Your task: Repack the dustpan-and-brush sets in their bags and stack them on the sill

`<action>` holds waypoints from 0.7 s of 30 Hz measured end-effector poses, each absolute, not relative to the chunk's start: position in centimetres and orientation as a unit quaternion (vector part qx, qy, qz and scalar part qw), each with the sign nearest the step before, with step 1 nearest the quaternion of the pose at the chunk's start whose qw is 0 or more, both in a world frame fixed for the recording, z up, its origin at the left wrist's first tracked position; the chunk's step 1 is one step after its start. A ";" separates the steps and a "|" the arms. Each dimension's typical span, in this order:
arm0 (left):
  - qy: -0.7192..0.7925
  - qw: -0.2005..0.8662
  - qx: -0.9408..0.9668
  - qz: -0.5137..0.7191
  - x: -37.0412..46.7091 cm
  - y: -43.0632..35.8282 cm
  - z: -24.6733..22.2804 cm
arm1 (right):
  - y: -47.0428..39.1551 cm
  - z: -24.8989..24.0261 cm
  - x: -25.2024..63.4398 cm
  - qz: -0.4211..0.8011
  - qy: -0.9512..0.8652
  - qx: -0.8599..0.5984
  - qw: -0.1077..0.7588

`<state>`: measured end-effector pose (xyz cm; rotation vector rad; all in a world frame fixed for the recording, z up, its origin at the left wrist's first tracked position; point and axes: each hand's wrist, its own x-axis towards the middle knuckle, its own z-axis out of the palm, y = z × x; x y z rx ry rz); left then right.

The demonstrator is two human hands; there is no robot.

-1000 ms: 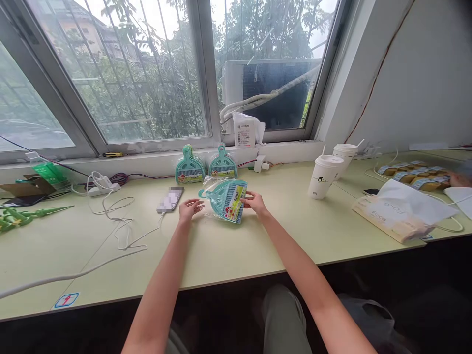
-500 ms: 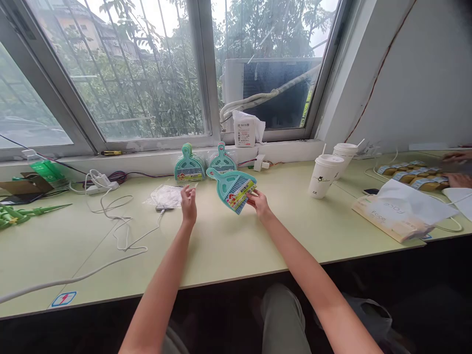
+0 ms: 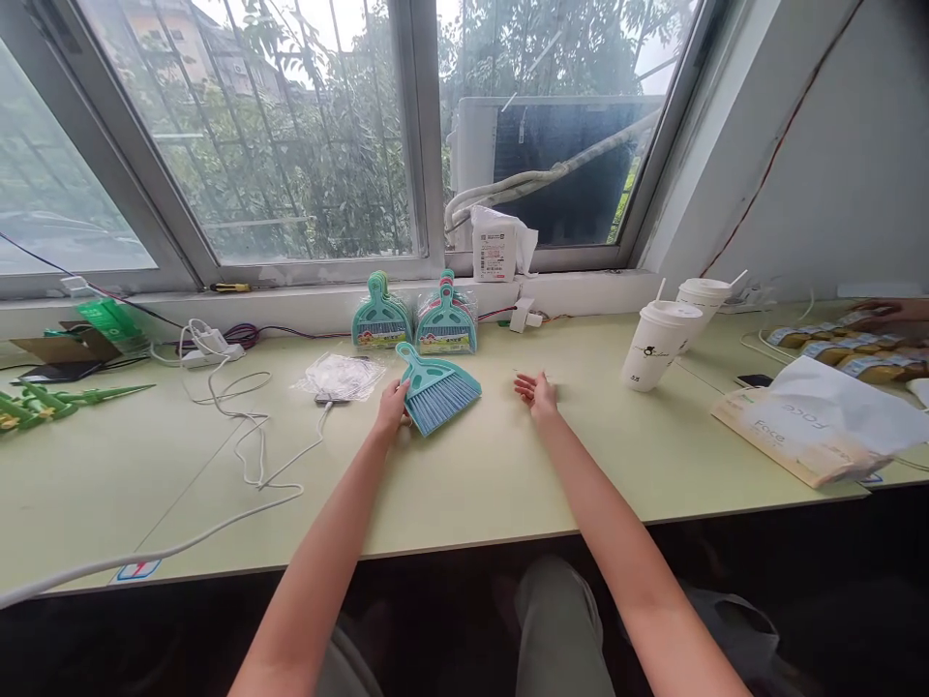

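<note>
My left hand (image 3: 392, 407) is closed on the left edge of a teal dustpan and brush set (image 3: 439, 392), held tilted above the table. Its blue bristles face me, and no label shows on this side. My right hand (image 3: 537, 392) is apart from the set, further right, palm turned inward, fingers spread and slightly blurred, with nothing in them. Behind the held set, two stacks of wrapped dustpan sets lean at the sill: a left stack (image 3: 381, 315) and a right stack (image 3: 447, 315), both with yellow labels.
Crumpled clear plastic (image 3: 341, 376) and a white charging cable (image 3: 265, 484) lie left of my hands. At right stand paper cups (image 3: 657, 348) and a tissue pack (image 3: 791, 436). Another person's hand (image 3: 896, 310) is by yellowish packages at the far right.
The dustpan set passed from my right hand to my left, and its label no longer shows. My right hand has opened and moved right. The view has shifted slightly.
</note>
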<state>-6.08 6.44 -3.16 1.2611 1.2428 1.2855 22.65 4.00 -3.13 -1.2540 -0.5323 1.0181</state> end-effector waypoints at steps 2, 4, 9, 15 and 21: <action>0.502 0.460 0.524 0.511 -5.7 6.3 -3.3 | 4.0 -3.4 22.5 0.454 -0.273 -0.567 0.631; 0.499 0.458 0.534 0.507 -5.5 6.1 -3.4 | 3.9 -3.5 21.6 0.413 -0.371 -0.584 0.593; 0.496 0.484 0.539 0.479 -7.5 6.1 -2.9 | 4.9 -3.8 18.5 0.120 -0.643 -0.591 0.472; 0.518 0.470 0.487 0.523 -11.2 7.4 -2.8 | 10.8 -3.8 15.5 -0.045 -0.867 -0.456 0.196; 0.553 0.407 0.485 0.541 -11.6 8.8 -3.5 | 16.7 -3.6 12.5 -0.150 -0.838 -0.510 0.123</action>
